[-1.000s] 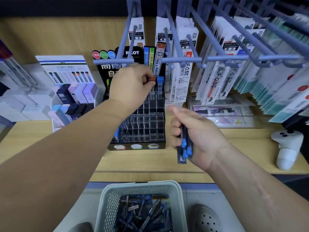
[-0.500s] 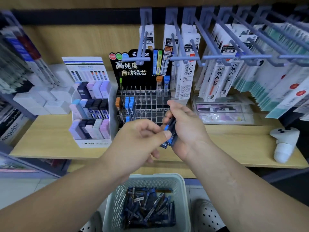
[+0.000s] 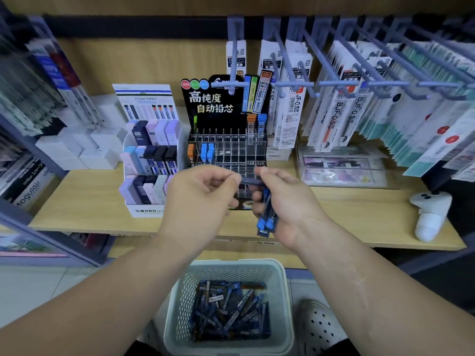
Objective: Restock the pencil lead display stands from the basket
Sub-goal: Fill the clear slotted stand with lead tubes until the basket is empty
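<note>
Nearest me, straight below the hands: white mesh basket (image 3: 282,304) on the floor, with a loose pile of dark blue lead tubes (image 3: 228,312) inside, lying every which way. White perforated shoe (image 3: 321,327) just right of the basket.

Above that, both hands meet mid-view. Left hand (image 3: 198,199): fingers curled, thumb and forefinger pinching one end of a single lead tube (image 3: 250,180), which lies roughly level. The tube's other end reaches the right thumb; I can't tell if the right hand pinches it too. Right hand (image 3: 285,199): fingers wrapped round a bundle of lead tubes (image 3: 266,214), blue caps pointing down and out past the palm.

Just behind the grip, on the wooden shelf (image 3: 90,201): clear-celled display stand (image 3: 231,150) with a black header card. Most cells read empty. A cluster of blue-capped tubes (image 3: 207,153) stands up and left of the pinch, with an orange tube (image 3: 190,151) at the stand's left edge. Its lower front is hidden by the hands.

Left of the left hand: white MONO stand (image 3: 149,160) with pastel and dark cases in tiers. Farther left, white boxes (image 3: 77,147). Well right of the right hand, a white controller (image 3: 429,214) sits on the shelf edge.

Farthest, up and right of the grip: hanging refill packs (image 3: 341,116) on grey peg hooks (image 3: 334,83).
</note>
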The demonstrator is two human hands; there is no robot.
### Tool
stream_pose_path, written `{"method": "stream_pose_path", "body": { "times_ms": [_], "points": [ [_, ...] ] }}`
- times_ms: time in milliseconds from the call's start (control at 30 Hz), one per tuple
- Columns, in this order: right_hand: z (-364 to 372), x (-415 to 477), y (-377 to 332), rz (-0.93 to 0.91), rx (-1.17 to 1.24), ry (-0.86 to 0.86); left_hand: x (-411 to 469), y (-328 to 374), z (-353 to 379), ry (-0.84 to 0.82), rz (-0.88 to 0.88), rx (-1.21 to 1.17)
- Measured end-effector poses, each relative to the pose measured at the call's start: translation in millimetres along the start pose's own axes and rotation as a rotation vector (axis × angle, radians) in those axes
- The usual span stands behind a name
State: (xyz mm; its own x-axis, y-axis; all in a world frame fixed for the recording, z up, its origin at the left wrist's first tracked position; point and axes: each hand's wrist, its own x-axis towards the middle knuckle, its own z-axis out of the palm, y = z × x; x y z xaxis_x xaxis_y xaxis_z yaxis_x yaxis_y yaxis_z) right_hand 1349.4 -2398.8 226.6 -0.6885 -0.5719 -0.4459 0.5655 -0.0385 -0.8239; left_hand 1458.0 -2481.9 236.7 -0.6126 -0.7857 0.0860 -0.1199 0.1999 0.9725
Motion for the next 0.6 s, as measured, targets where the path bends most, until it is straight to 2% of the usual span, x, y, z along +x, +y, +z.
{"method": "stream_pose_path", "body": {
  "times_ms": [167,367,467,600],
  "points": [
    [-4,-2,0,0.061,-0.063,-0.106,14,-4,-3,0.094,-0.080,-0.209],
    [-5,0,1,-0.022,-0.164,-0.176,33,-5,5,0.146,-0.189,-0.320],
    [-4,2,-3,0.003,-0.103,-0.175,39,-4,8,0.054,-0.190,-0.377],
    [-7,6,-10,0.147,0.103,-0.201,45,-9,5,-0.132,-0.200,-0.494]
  ]
}}
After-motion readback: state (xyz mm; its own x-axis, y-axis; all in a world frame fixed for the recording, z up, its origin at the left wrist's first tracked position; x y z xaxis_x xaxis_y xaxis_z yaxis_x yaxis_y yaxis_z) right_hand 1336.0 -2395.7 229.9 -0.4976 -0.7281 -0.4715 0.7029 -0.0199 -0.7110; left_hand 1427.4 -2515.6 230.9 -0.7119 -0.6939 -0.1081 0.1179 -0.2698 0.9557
